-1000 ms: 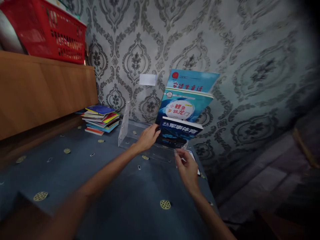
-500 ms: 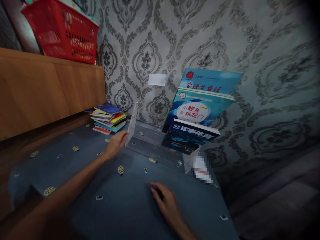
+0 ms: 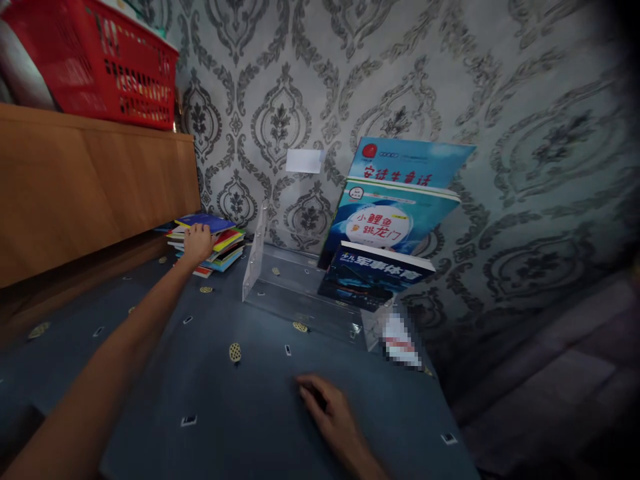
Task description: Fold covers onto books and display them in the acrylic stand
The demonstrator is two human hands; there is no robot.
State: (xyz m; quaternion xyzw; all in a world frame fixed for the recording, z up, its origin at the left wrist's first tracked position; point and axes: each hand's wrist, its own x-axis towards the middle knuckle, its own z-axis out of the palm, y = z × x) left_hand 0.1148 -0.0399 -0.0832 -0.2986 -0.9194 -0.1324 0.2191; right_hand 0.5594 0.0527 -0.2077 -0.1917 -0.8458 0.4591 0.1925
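My left hand (image 3: 199, 244) is at the stack of books (image 3: 231, 248) on the left, its fingers on the upper books near the blue one (image 3: 210, 222); whether they grip is hard to tell. My right hand (image 3: 327, 408) hovers over or rests on the dark cloth, fingers curled with a gap between thumb and fingers and nothing in it. Between them stands a clear tiered rack (image 3: 290, 297). Three books lean on its right side: a light blue one (image 3: 415, 160) at the back, a teal one (image 3: 340, 223), and a dark blue one (image 3: 370, 277) in front.
A wooden cabinet (image 3: 100, 187) stands at the left with a red basket (image 3: 120, 73) on top. The patterned wall behind bears a white label (image 3: 304, 161). A pixelated patch (image 3: 400, 340) lies beside the rack's right end. Dark cloth (image 3: 240, 413) covers the table.
My left hand has left the rack's left side panel and moved left to the book stack. My right hand has barely moved. The view has shifted slightly.
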